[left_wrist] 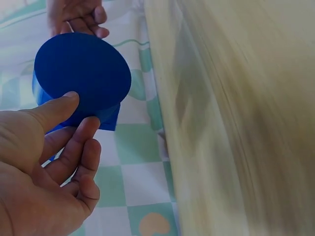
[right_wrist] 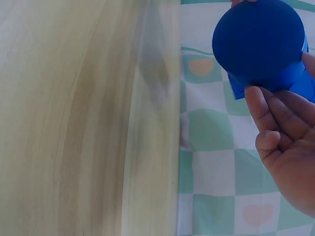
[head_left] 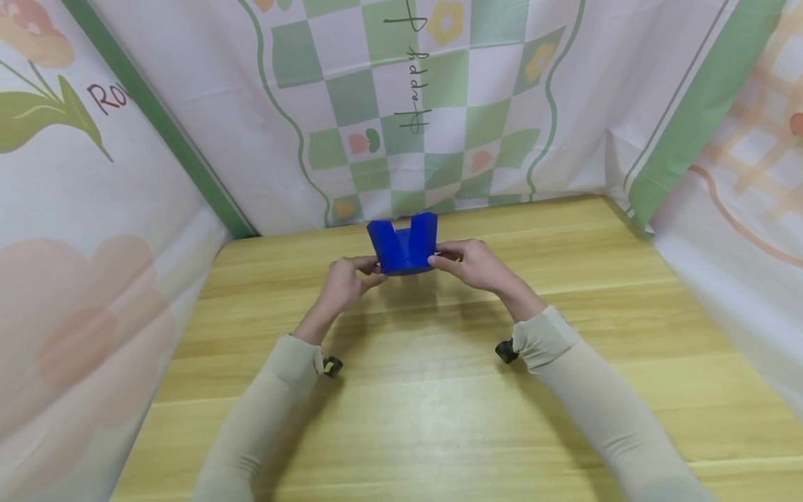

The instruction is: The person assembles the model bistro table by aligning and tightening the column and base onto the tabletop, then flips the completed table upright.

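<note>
A blue object (head_left: 406, 247) with a round flat base and two upright flaps is held between both hands above the table, near its far edge. The round underside (left_wrist: 83, 71) faces the left wrist camera, and the same disc (right_wrist: 258, 42) shows in the right wrist view. My left hand (head_left: 343, 282) pinches its left side low down, thumb against the disc's rim. On the opposite side my right hand (head_left: 473, 263) grips it between thumb and fingers. What lies between the flaps is hard to make out.
The wooden table (head_left: 408, 404) spreads below both arms. Behind it hangs a green-and-white checked curtain (head_left: 401, 153), with printed cloth (head_left: 94, 279) at the left side and more cloth (head_left: 740, 188) at the right. Small dark devices sit at both wrists.
</note>
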`<state>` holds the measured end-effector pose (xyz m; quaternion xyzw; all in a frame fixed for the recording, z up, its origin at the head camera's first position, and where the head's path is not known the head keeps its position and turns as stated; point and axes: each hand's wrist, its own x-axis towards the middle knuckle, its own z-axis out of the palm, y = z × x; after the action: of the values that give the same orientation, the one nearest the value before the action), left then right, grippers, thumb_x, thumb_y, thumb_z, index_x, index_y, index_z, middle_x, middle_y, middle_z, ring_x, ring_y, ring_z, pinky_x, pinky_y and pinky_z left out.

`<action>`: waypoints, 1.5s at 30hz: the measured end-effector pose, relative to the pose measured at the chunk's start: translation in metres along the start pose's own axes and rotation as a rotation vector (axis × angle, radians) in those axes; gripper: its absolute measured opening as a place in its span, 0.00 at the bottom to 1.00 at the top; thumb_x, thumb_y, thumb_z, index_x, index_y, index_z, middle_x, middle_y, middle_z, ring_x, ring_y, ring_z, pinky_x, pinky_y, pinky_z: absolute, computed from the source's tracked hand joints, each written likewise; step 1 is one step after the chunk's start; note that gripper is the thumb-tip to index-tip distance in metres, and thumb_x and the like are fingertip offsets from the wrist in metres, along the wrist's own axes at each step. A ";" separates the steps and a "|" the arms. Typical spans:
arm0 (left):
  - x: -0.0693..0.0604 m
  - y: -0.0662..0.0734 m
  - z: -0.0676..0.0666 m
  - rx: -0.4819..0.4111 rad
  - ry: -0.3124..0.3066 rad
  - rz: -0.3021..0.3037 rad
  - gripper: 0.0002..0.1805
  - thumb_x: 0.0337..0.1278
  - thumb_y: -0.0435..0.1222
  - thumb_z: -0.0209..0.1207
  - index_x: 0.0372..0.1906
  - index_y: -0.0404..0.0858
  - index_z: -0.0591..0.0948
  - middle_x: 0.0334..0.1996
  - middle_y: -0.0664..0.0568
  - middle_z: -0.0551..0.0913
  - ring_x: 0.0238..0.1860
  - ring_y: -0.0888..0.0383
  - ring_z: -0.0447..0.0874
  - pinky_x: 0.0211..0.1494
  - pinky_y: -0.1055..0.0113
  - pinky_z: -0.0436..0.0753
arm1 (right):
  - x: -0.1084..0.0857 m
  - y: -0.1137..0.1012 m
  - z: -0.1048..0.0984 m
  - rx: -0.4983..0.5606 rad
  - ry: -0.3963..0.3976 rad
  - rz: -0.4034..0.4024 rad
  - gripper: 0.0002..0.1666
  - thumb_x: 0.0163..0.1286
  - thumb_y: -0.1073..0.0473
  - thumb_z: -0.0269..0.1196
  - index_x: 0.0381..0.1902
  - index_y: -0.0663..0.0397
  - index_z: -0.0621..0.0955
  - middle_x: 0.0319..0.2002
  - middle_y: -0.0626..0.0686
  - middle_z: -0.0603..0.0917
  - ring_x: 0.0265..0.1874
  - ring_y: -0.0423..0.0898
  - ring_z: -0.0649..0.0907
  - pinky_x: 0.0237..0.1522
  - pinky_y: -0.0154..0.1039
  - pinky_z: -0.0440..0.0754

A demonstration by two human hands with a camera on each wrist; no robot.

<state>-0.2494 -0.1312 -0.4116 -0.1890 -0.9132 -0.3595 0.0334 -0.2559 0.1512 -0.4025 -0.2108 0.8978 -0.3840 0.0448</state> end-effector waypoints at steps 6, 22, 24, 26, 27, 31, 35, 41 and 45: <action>0.000 0.009 -0.005 0.005 -0.023 -0.037 0.22 0.61 0.44 0.67 0.56 0.38 0.85 0.41 0.48 0.91 0.50 0.49 0.87 0.62 0.51 0.81 | -0.005 0.001 -0.006 0.020 -0.026 0.013 0.32 0.74 0.42 0.58 0.66 0.57 0.77 0.56 0.58 0.85 0.57 0.55 0.83 0.59 0.55 0.81; 0.002 0.023 -0.013 -0.085 -0.076 -0.204 0.23 0.63 0.53 0.63 0.57 0.47 0.85 0.53 0.51 0.87 0.57 0.51 0.82 0.54 0.57 0.83 | -0.010 0.004 -0.012 -0.002 -0.011 0.005 0.28 0.73 0.40 0.59 0.61 0.51 0.81 0.52 0.53 0.87 0.53 0.51 0.85 0.56 0.52 0.82; 0.002 0.023 -0.012 -0.092 -0.073 -0.203 0.23 0.63 0.54 0.63 0.57 0.47 0.85 0.55 0.51 0.86 0.59 0.51 0.82 0.58 0.54 0.83 | -0.010 0.004 -0.012 -0.002 -0.006 0.020 0.28 0.74 0.38 0.57 0.60 0.48 0.82 0.52 0.52 0.88 0.51 0.50 0.85 0.55 0.52 0.82; 0.003 0.022 -0.012 -0.104 -0.075 -0.200 0.23 0.64 0.54 0.62 0.58 0.47 0.85 0.57 0.51 0.86 0.60 0.51 0.81 0.60 0.53 0.82 | -0.009 0.003 -0.012 0.005 -0.001 0.029 0.27 0.74 0.37 0.56 0.59 0.47 0.83 0.49 0.52 0.88 0.49 0.49 0.85 0.53 0.51 0.83; 0.003 0.022 -0.012 -0.111 -0.082 -0.200 0.24 0.64 0.54 0.61 0.58 0.47 0.84 0.58 0.51 0.85 0.61 0.51 0.81 0.61 0.52 0.82 | -0.009 0.002 -0.013 0.009 0.000 0.036 0.27 0.75 0.37 0.55 0.58 0.46 0.83 0.47 0.51 0.89 0.47 0.49 0.86 0.52 0.51 0.83; 0.005 0.022 -0.011 -0.157 -0.128 -0.220 0.24 0.67 0.54 0.58 0.61 0.47 0.82 0.61 0.51 0.83 0.64 0.50 0.79 0.64 0.51 0.80 | -0.010 0.001 -0.014 0.037 -0.006 0.068 0.24 0.75 0.39 0.56 0.56 0.46 0.84 0.41 0.50 0.89 0.44 0.48 0.86 0.51 0.50 0.83; 0.006 0.020 -0.008 -0.213 -0.158 -0.249 0.26 0.70 0.54 0.56 0.64 0.45 0.80 0.62 0.50 0.81 0.65 0.50 0.78 0.67 0.50 0.78 | -0.010 0.001 -0.014 0.096 -0.015 0.113 0.22 0.74 0.42 0.58 0.54 0.49 0.84 0.41 0.54 0.89 0.45 0.53 0.86 0.54 0.52 0.82; 0.007 0.013 0.003 -0.252 -0.176 -0.300 0.23 0.71 0.55 0.54 0.57 0.44 0.84 0.52 0.52 0.87 0.58 0.51 0.82 0.66 0.49 0.78 | -0.009 0.009 -0.010 0.200 -0.071 0.215 0.26 0.74 0.40 0.57 0.55 0.53 0.84 0.48 0.60 0.88 0.48 0.58 0.85 0.62 0.57 0.76; 0.007 0.009 0.007 -0.290 -0.205 -0.327 0.22 0.71 0.53 0.55 0.54 0.42 0.86 0.48 0.51 0.88 0.55 0.51 0.83 0.67 0.46 0.76 | -0.009 0.013 -0.008 0.229 -0.100 0.256 0.26 0.75 0.41 0.57 0.56 0.54 0.84 0.48 0.59 0.89 0.47 0.56 0.86 0.60 0.54 0.77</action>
<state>-0.2522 -0.1182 -0.4099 -0.0769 -0.8691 -0.4663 -0.1458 -0.2543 0.1679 -0.4071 -0.1071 0.8645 -0.4638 0.1617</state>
